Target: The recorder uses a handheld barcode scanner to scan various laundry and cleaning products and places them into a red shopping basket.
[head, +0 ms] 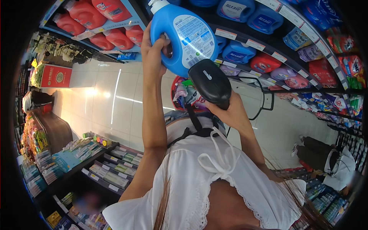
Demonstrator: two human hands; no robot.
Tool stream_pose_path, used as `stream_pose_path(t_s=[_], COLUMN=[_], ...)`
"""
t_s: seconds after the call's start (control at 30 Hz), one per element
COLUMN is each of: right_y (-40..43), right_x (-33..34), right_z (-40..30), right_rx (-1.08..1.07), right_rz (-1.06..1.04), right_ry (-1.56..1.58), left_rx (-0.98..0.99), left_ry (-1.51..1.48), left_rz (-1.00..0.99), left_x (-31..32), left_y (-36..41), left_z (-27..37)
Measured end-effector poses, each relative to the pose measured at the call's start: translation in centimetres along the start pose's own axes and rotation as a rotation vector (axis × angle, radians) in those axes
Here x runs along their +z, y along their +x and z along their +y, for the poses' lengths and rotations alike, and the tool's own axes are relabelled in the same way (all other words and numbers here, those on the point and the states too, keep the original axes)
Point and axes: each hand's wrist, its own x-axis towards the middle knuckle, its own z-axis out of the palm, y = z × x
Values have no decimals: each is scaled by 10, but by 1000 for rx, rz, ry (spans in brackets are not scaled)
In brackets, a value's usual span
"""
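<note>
My left hand (155, 54) grips the handle of a large blue plastic detergent bottle (169, 26), raised in front of the shelves, its white pump head at the top. The bottle's printed back label, with a barcode near its lower edge, faces me. In my right hand (234, 110) is a black handheld barcode scanner (210, 82), its head close to the bottle's lower right side. Below the bottle, near my waist, a red basket (173, 93) holds several colourful packages, partly hidden by the scanner.
Shelves of blue bottles (238, 51) and red bottles (86, 14) rise ahead. A black metal frame (263, 97) juts out on the right. Lower left stands a toothpaste shelf (109, 172). Another person (330, 161) is at the far right. Tiled floor (109, 86) shows between.
</note>
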Motion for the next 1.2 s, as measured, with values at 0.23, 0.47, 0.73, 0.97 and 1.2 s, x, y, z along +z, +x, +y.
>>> stream_pose_path(t_s=[0.23,0.47,0.73,0.97,1.2], right_y=[4,-7,-72,24,91], right_x=[-1,-6,3,6,47], right_z=[3,152,440,241,26], right_rx=[106,297,1080,271,-272], right_rz=[-9,238,-381,92,265], right_ry=[40,-275,-49,-187,-609], left_rx=[12,77,-32,-69,-100], left_ry=[-5,166,131,43,-22], left_rz=[14,52,146,232,289], left_x=[-5,-5,-1,12,34], left_y=[3,8,8,0,-12], left_z=[1,3,-17,-30,-35])
